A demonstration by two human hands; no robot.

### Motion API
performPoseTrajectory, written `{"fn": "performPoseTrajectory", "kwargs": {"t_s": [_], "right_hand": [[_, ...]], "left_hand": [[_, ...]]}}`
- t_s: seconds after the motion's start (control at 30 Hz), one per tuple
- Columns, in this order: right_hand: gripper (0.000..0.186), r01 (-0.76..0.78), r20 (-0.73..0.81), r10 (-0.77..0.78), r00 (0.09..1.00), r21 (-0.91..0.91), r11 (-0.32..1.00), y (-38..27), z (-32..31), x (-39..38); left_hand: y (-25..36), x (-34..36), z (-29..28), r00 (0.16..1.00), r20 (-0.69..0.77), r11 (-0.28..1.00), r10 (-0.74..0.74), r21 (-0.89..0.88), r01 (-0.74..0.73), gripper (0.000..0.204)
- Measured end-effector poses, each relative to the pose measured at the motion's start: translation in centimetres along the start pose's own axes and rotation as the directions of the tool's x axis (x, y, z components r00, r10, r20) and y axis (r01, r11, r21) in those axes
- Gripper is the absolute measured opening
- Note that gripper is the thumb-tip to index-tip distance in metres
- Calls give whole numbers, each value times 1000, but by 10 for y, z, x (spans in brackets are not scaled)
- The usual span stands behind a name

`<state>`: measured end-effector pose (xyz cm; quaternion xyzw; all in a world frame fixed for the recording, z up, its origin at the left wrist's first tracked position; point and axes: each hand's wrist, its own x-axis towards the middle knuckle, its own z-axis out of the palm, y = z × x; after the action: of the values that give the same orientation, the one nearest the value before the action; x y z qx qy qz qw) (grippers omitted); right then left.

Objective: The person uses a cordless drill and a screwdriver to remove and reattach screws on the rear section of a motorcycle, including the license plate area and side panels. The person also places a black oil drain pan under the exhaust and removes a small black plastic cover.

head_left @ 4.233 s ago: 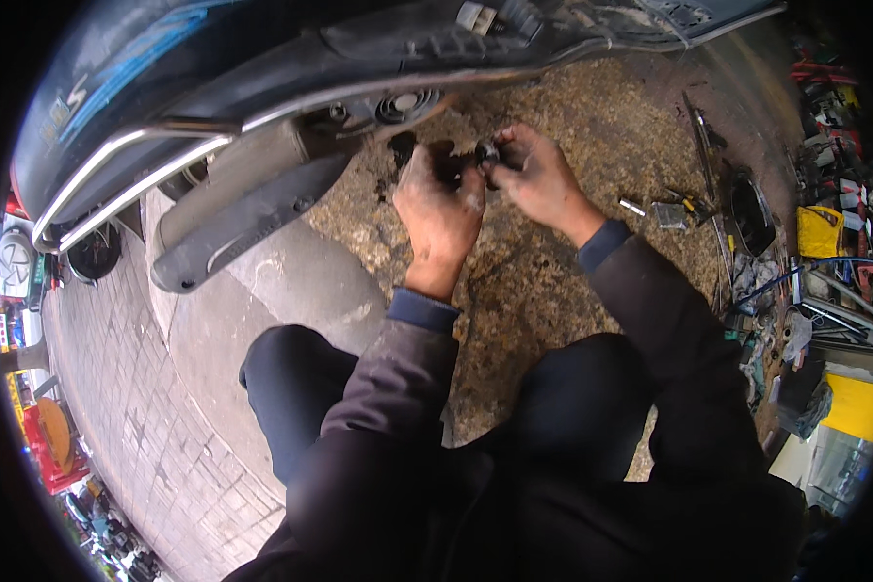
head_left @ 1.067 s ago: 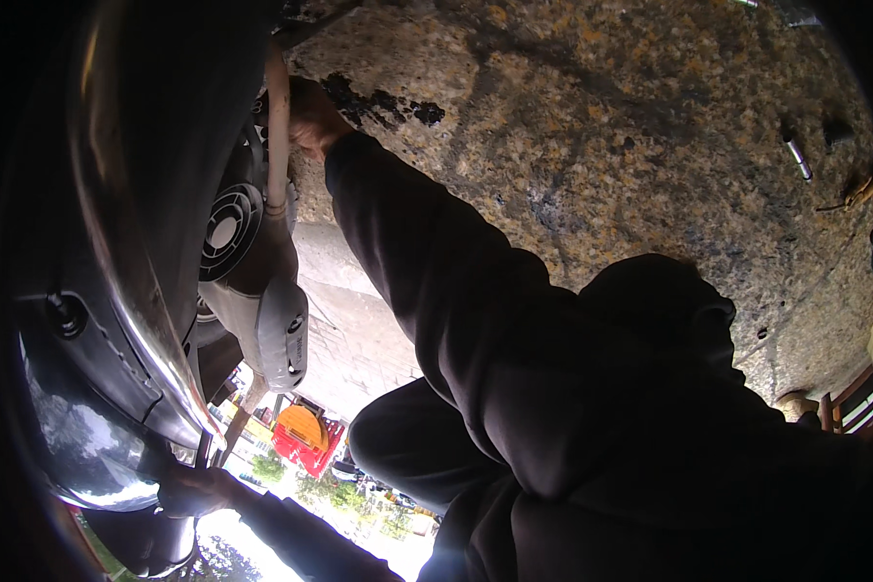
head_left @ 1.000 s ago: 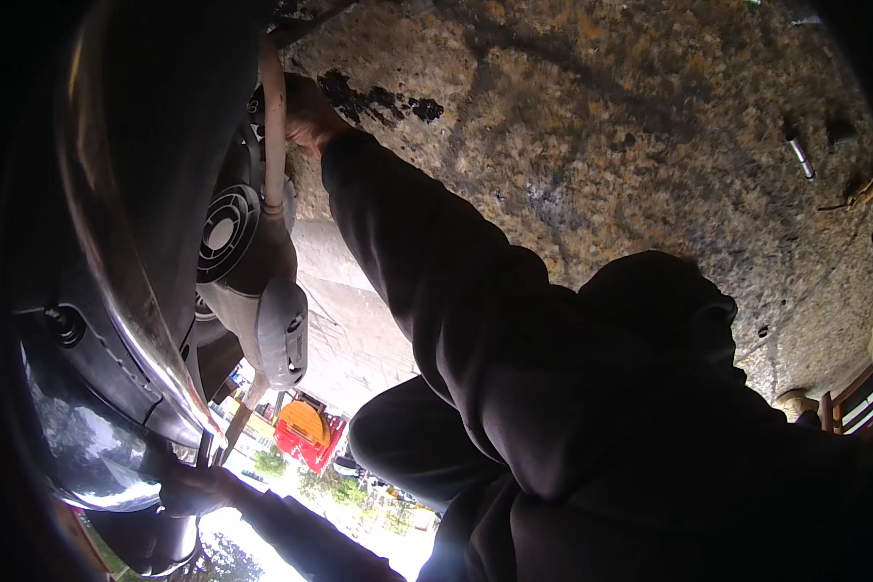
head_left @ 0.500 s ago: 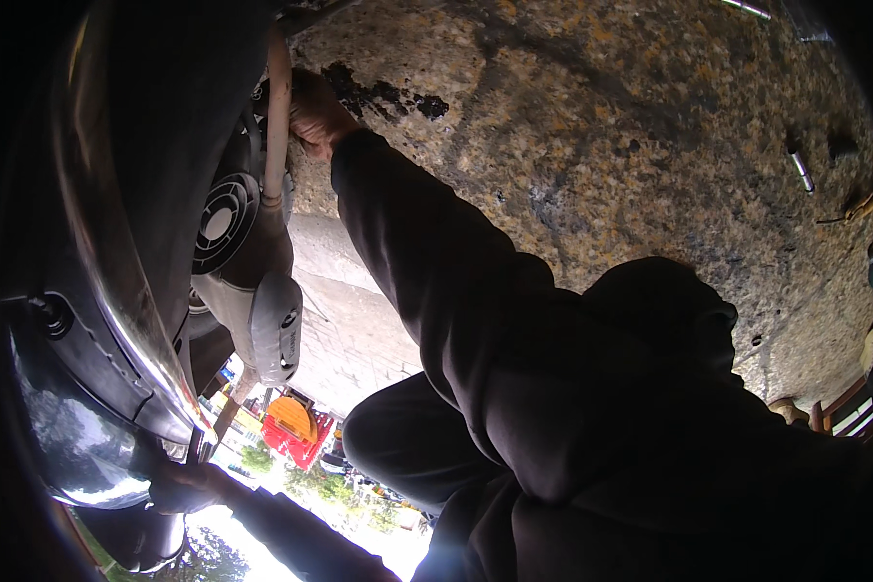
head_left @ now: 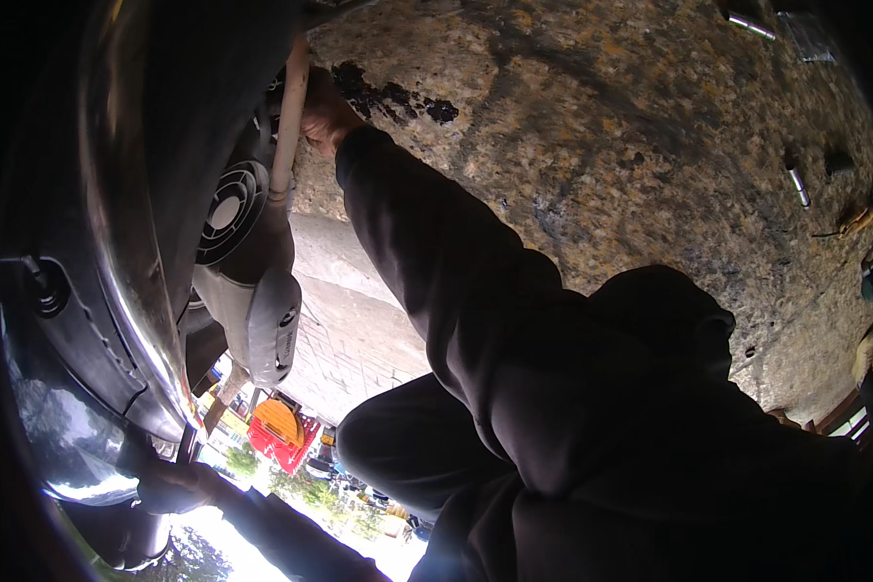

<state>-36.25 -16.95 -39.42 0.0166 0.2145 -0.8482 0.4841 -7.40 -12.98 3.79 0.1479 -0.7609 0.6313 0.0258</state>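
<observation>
A scooter (head_left: 126,349) with glossy dark bodywork and a bright trim strip fills the left side. My left hand (head_left: 177,485) is closed at its lower end, beside a short dark upright piece; shadow hides what the fingers hold. My right arm stretches up across the view to the scooter's underside. There my right hand (head_left: 328,118) is behind a pale pipe (head_left: 289,126), its fingers hidden. Below that hand are a round slotted cover (head_left: 231,211) and a silencer with a grey shield (head_left: 275,330).
Rough stained ground bears a black oily patch (head_left: 398,99) near my right hand. Farther right lie a metal socket-like piece (head_left: 798,186), another metal rod (head_left: 752,26) and a clear packet (head_left: 807,37). An orange and red object (head_left: 279,432) stands in the background. My bent knee (head_left: 388,436) is close by.
The view has shifted slightly, so the pipe and right hand appear a little farther right. Both hands stay at the same places on the scooter.
</observation>
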Motion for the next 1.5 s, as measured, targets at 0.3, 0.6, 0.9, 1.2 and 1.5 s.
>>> {"fn": "performPoseTrajectory", "kwargs": {"t_s": [0.3, 0.6, 0.9, 1.2, 1.5], "right_hand": [[16, -303, 51, 300, 953, 229, 925, 3, -17, 8], [38, -312, 281, 217, 935, 362, 878, 25, -31, 24], [25, -339, 266, 270, 926, 265, 903, 1, -26, 8], [14, -284, 118, 354, 928, -392, 875, 14, -15, 16], [24, -409, 146, 383, 912, 253, 877, 21, -20, 26]], "left_hand": [[19, 17, -11, 998, -54, 990, -23, -142, 15, 39], [11, 7, -8, 987, -14, 972, -161, -174, 156, 35], [9, -3, -6, 980, 68, 977, -186, -96, 192, 47], [4, -4, -3, 985, 51, 977, -163, -128, 168, 38], [8, 3, -5, 995, -10, 985, -104, -137, 102, 39]]}}
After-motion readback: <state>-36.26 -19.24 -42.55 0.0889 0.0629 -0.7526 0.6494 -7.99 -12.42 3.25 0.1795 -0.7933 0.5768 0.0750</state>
